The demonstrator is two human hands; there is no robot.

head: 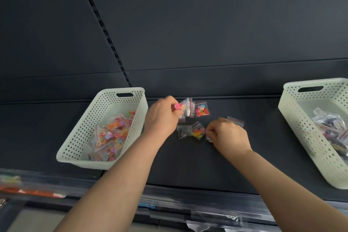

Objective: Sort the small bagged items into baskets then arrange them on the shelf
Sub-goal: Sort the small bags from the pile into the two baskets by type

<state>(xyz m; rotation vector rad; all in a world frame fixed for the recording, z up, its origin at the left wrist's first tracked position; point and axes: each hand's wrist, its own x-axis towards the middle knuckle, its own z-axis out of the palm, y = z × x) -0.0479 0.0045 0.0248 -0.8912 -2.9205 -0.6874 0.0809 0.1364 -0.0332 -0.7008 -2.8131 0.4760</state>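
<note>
Left basket (pixel 84 128) and right basket (pixel 305 133) off-white, dotted with holes. Shelf (pixel 188 165) dark blue-grey. Bags (pixel 201 110) clear with red strips; buttons (pixel 197 132) pink, orange, yellow.

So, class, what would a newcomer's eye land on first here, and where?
The little bags of bright buttons, scattered mid-picture on the dark shelf, where the left hand pinches one and the right hand pinches another. Next, the left basket full of colourful bags, and the right basket at the far edge.
</note>
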